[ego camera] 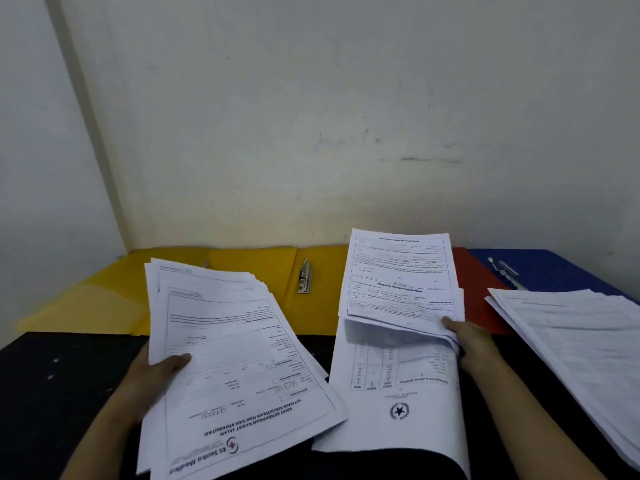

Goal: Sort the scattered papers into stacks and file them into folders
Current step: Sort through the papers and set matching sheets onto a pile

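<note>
In front of me a pale, scuffed plaster wall (346, 116) fills the upper half of the view, meeting a second wall in a corner at the left. Below it runs a dark, almost black tabletop (62, 382), and along its far edge lie the open folders: a wide yellow card folder (249, 268) with a metal spring clip (304, 276) on its right half, a red card folder (479, 303) mostly covered, and a blue card folder (554, 268) with its own silver fastener (504, 270).

On the right, a thick stack of white printed forms (585, 344) lies across the blue and red folders and reaches the frame edge. In the middle a smaller pile of white sheets (398, 386) rests on the table with its far end over the yellow and red folders. At the left I see a fanned bundle of white forms (239, 355), its top page carrying a printed hospital letterhead, upside down to me.

My left hand (152, 379) grips that bundle from beneath, thumb pressed on the top page, the other fingers hidden under the paper. My right hand (472, 344) pinches the near edge of the middle pile's upper sheets (398, 271), lifting them so they curl above the page below.
</note>
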